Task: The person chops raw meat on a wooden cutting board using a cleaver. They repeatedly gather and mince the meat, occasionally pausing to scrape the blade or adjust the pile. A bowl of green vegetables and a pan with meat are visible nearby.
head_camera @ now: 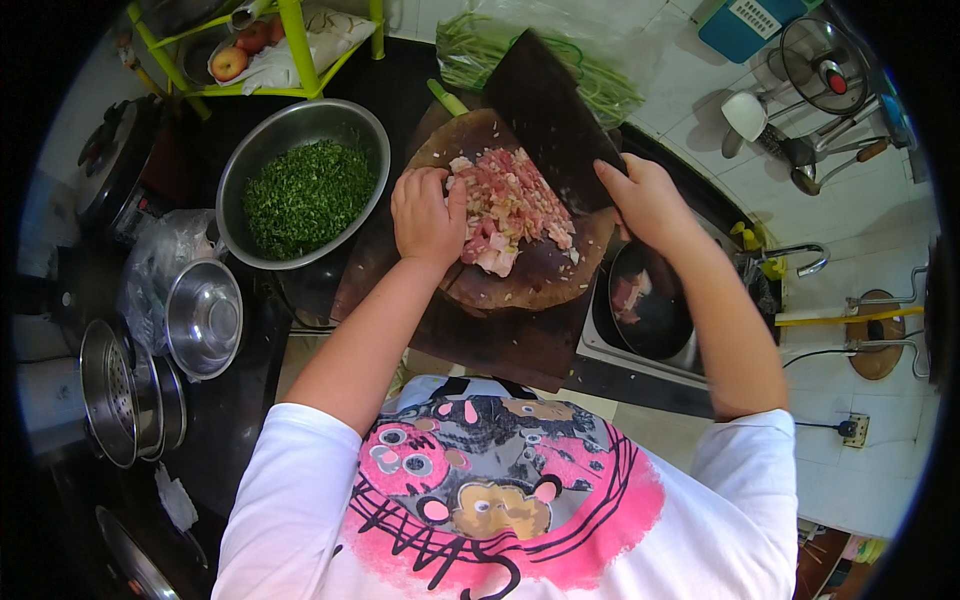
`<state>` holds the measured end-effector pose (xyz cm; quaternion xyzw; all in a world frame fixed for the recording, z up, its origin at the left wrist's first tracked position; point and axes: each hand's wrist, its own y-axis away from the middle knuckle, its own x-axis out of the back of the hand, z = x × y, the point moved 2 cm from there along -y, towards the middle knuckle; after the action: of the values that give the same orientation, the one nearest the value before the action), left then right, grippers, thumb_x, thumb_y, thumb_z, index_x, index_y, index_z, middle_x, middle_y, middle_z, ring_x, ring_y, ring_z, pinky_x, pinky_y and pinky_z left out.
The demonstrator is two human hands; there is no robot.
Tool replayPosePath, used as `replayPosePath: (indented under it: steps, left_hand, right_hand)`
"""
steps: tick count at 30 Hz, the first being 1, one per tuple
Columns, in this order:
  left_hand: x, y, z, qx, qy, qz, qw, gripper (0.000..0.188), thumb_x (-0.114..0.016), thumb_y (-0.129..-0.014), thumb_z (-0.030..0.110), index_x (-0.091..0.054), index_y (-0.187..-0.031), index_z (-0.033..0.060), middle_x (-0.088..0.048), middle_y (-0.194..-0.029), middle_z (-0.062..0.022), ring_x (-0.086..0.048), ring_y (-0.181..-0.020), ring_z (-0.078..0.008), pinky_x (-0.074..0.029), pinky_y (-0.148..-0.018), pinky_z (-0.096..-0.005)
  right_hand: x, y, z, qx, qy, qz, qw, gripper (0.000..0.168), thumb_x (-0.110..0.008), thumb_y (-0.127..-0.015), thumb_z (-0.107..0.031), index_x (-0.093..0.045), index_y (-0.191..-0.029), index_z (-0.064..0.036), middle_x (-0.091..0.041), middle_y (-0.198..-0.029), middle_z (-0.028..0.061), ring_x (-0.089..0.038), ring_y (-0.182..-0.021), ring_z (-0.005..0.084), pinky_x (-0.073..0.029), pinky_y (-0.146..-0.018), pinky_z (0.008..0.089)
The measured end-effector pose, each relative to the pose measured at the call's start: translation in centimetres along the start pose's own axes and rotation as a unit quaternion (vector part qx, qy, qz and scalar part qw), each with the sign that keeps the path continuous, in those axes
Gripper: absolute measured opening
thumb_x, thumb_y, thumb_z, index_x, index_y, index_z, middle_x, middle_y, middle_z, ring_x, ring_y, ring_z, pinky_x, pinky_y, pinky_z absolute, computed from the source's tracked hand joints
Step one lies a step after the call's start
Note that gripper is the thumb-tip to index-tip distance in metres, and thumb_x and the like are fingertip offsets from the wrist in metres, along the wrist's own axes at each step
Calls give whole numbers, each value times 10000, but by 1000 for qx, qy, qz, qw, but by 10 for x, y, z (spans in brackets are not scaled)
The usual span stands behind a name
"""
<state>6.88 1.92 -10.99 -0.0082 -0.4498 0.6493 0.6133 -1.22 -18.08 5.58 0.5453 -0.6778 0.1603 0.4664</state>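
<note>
Chopped raw meat (514, 202) lies in a heap on a round wooden chopping block (525, 289), mixed with small pale bits. Larger pink and white chunks sit at the heap's near end. My left hand (429, 214) rests against the left side of the heap, its fingers curled over the edge. In my right hand (646, 196) is a broad, dark cleaver (551, 120), gripped near the blade's near end; its handle is hidden by the hand. The blade is tilted, over the right side of the block next to the meat.
Left of the block stands a steel bowl (379, 214) of chopped greens (311, 199). A dark pan (660, 330) with a meat piece (630, 296) sits right, by the faucet (810, 259). Bagged green stalks (480, 56) lie behind. Further left are a small steel bowl (204, 319) and steamer trays (112, 397).
</note>
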Motion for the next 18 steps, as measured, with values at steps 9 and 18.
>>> replayPosePath:
  steps: [9,18]
  left_hand:
    - [-2,0,0,13,5,-12,1000,290,-538,-889,307,-558,-1008,43,-563,-1078,-132,-464,-1110,-348,-335,-975,-446]
    - [0,-1,7,-7,6,-7,1000,233,-515,-898,244,-551,-1003,40,-568,-1060,-140,-484,-1075,-349,-350,-954,-438]
  right_hand:
    - [7,5,55,-47,-140,-53,988,307,-517,-923,-317,-558,-868,-17,-502,-540,45,-478,-402,137,-404,-412,281]
    - [-65,64,163,-209,-579,-7,788,363,-468,-949,-379,-509,-790,-56,-519,-549,68,-501,-417,209,-435,-417,352]
